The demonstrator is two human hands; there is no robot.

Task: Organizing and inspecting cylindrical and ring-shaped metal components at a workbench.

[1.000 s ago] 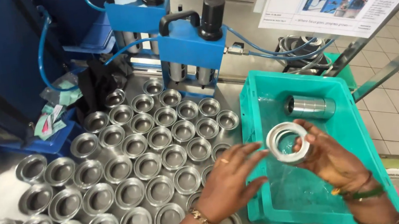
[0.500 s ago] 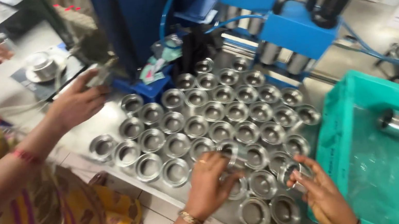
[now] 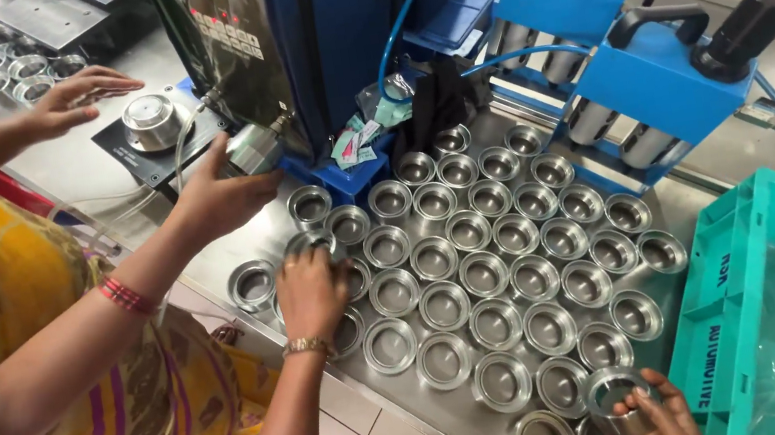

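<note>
Steel table (image 3: 240, 243): left hand (image 3: 310, 294) covers one cup (image 3: 311, 245); right hand (image 3: 652, 412), half cut off, grips another cup (image 3: 612, 398)

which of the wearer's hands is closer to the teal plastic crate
Right. The right hand grips a shiny metal ring at the bottom edge, just beside the teal plastic crate. The left hand rests on rings at the far side of the array.
</note>
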